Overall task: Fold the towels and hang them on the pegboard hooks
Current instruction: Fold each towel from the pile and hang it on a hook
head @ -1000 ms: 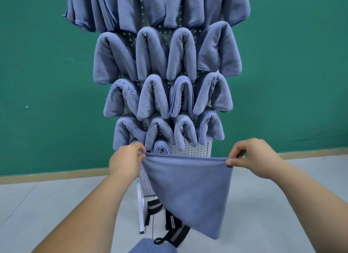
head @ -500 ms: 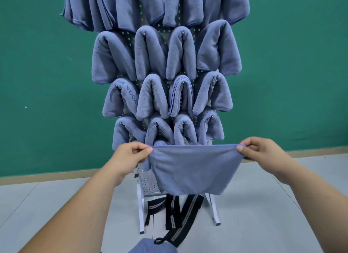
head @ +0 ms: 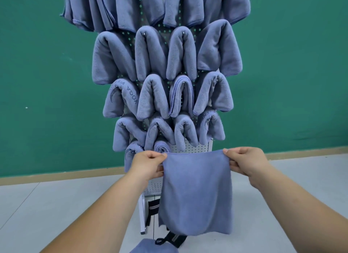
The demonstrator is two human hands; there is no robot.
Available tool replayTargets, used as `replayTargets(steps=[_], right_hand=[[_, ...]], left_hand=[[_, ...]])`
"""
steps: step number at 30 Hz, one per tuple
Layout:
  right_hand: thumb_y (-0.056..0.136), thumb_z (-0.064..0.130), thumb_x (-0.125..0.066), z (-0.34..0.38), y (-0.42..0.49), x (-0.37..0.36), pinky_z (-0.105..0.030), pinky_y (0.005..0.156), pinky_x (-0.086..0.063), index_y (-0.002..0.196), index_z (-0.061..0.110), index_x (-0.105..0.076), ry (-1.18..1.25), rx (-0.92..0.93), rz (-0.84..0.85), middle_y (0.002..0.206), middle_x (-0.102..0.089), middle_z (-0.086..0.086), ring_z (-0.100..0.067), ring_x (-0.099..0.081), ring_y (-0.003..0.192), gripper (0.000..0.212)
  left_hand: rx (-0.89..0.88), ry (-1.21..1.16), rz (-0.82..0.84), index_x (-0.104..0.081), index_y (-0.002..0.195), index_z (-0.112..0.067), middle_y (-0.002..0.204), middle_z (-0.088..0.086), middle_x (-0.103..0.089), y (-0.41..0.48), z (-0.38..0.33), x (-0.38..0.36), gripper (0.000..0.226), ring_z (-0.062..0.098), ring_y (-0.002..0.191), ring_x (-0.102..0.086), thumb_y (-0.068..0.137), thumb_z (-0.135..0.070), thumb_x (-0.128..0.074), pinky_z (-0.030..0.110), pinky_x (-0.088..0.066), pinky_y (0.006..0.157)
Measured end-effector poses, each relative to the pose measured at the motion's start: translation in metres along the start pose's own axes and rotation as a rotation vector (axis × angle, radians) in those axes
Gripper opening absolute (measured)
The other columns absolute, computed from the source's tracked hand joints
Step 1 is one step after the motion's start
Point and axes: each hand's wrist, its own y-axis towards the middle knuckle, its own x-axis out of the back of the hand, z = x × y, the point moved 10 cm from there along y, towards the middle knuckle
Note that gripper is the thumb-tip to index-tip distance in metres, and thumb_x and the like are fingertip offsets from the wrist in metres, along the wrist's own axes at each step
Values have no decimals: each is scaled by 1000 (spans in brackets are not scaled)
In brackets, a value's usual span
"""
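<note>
Wall (head: pixel 47 64): green, behind everything.
Floor (head: pixel 56 205): pale grey; the pegboard's white stand rests on it.
Pegboard (head: pixel 199 145): white, perforated, upright. Bare board shows only near its lower right corner and along its lower edge.
Hung towels (head: pixel 180 53): blue-grey. A loose draped row at the top edge, then three rows of four folded bundles over hooks, then two more at the lower left. Judged as the finished share, which is most of the board.
Towel in hand (head: pixel 195 192): same blue-grey, held in the air in front of the pegboard's lower edge and touching no hook. It hangs doubled with a rounded bottom, wider than the hung bundles. Judged as mid-fold, with further folding and hanging left.
Left hand (head: pixel 146 164): fingers curled, pinching the towel's upper left corner.
Right hand (head: pixel 246 162): fingers curled, pinching the upper right corner.
Spare towel (head: pixel 152 248): at the bottom of the view, not hung. Judged as still waiting.
Black straps (head: pixel 175 240): by the stand's foot.
</note>
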Motion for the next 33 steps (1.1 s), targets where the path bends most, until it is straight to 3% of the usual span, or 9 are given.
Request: replayTargets(steps=[3,7,11,15,19,23,27,30,33], right_hand=[[92,9,-79,0,-11,-32,-35,72,-65,91,1,-77,-67,61,26,77,-76,-13,-19,-69,63,9],[93,11,-77,-7,-25,-74,-32,70,-62,92,10,-79,-179,162,116,73,-77,-4,-18,-69,64,2],[89,23,-79,1,-36,-87,-26,75,-59,88,25,-82,-403,340,48,73,-77,13,-3,-71,68,3],[91,26,-77,6,-46,-90,-18,68,-51,91,28,-82,-501,418,19,75,-76,16,2,-70,72,6],[96,19,-72,11,-57,-96,-4,66,-44,96,23,-80,-578,491,22,85,-71,15,3,-65,73,10],[89,19,-74,17,-69,-103,-21,67,-50,86,22,-78,-632,572,21,77,-67,6,-7,-63,72,6],[79,32,-86,15,-62,-95,-22,67,-55,85,30,-74,-596,529,13,78,-71,11,-3,-65,69,14],[79,28,-88,12,-49,-91,-26,65,-54,79,29,-74,-621,478,59,67,-71,10,-7,-65,64,14],[85,23,-84,16,-42,-87,-23,70,-55,81,30,-76,-650,493,72,73,-74,13,-7,-69,69,11]], left_hand=[[-25,50,50,-72,92,-4,79,10,-73,-8,5,-25,9,26,70,-72,93,-11,-78,48,-65,81],[-87,108,126,-72,102,2,77,8,-73,-19,8,-55,14,15,63,-71,93,-8,-77,29,-64,68],[-129,109,136,-74,105,4,84,15,-74,-23,10,-68,13,18,67,-68,95,-4,-74,24,-61,66],[-124,92,116,-76,101,1,84,16,-75,-24,15,-67,8,20,70,-68,94,-4,-74,27,-61,68],[-139,108,104,-79,98,-2,93,22,-78,-25,15,-67,7,23,75,-71,96,-5,-73,42,-65,82],[-127,51,95,-79,88,-4,79,17,-76,-29,11,-67,17,24,71,-68,98,-2,-66,47,-63,85],[-105,54,164,-77,95,3,77,17,-74,-37,2,-73,29,26,72,-71,98,6,-49,44,-65,83],[-204,205,173,-76,92,-5,82,16,-76,-38,-8,-69,28,28,73,-75,95,5,-50,46,-65,82],[-371,564,73,-71,94,-26,85,-6,-71,-27,-17,-51,26,16,71,-74,89,-4,-60,29,-57,68]])
